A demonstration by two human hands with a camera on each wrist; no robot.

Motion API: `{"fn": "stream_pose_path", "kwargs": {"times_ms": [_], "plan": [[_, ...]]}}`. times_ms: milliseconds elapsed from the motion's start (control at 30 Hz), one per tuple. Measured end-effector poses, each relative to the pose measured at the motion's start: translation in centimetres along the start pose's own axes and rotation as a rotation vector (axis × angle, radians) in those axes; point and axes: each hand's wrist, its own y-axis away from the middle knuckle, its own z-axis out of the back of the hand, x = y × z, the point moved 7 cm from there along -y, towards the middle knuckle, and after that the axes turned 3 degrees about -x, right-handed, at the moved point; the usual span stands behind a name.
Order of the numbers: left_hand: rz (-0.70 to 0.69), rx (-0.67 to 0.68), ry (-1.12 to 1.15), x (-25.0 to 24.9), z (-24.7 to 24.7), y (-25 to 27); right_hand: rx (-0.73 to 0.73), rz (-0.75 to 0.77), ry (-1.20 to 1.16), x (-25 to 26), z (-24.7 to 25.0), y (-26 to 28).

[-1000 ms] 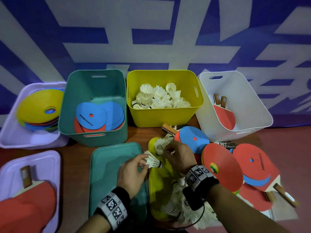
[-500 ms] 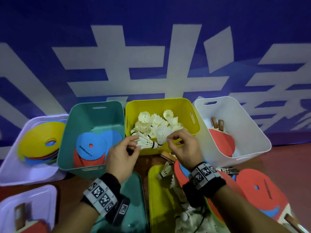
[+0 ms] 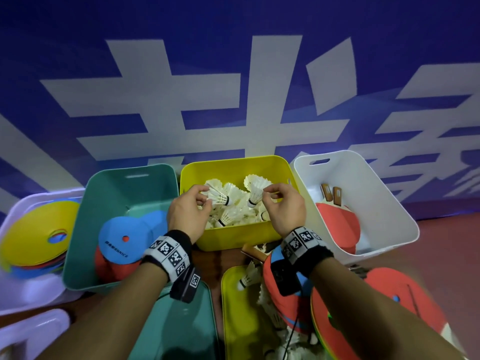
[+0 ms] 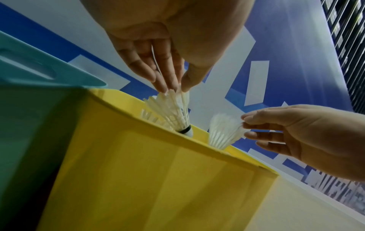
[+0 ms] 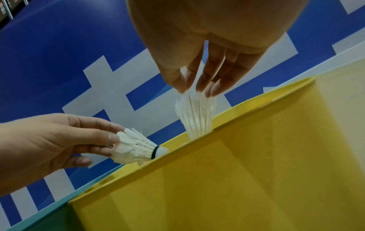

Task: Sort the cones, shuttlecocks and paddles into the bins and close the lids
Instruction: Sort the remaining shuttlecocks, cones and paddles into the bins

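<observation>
Over the smooth yellow bin [image 3: 233,237], the left hand [image 3: 188,215] pinches a white feathered shuttlecock [image 3: 219,197] by its skirt, cork tip angled down-right. The right hand [image 3: 283,209] pinches a second shuttlecock [image 3: 255,193] (cork pointing almost straight down) above the pile inside.

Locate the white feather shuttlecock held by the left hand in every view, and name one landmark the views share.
Head: the white feather shuttlecock in the left hand sits above centre, over the yellow plastic bin.
Left wrist: centre, hanging from the left hand's fingertips, cork down at the bin's rim.
Right wrist: lower left, lying sideways, cork toward the bin.
Shared landmark: the yellow plastic bin's rim.
</observation>
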Motion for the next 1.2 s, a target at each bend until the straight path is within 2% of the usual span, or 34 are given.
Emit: {"fn": "stream_pose_path", "kwargs": {"times_ms": [200,400,500,600,700,800,967,1200], "plan": [[-0.046,0.021,-0.031,0.0,-0.4,2.1,0.075,0.013,-0.014,-0.8,-0.1,2.1],[-0.113,-0.005,-0.032,0.1,0.2,6.7,0.199,0.061,-0.011,-2.8,0.0,8.0],[-0.113,-0.007,0.002,1.0,-0.1,9.4,0.336,0.007,0.103,-4.8,-0.5,11.7],[-0.104,0.036,0.022,2.3,-1.3,12.2,0.55,-0.053,0.265,-6.9,-1.2,14.9],[-0.045,0.125,0.046,4.1,-3.0,14.8,0.772,-0.015,0.472,-7.7,-2.0,17.4],[-0.011,0.221,0.028,5.5,-4.8,17.4,0.893,0.064,0.639,-7.7,-2.9,18.7],[0.043,0.34,-0.032,7.8,-6.9,20.2,0.936,0.248,0.916,-6.6,-4.1,18.8],[0.105,0.463,-0.095,8.0,-9.7,19.4,0.913,0.293,0.962,-6.7,-4.4,18.8]]}}
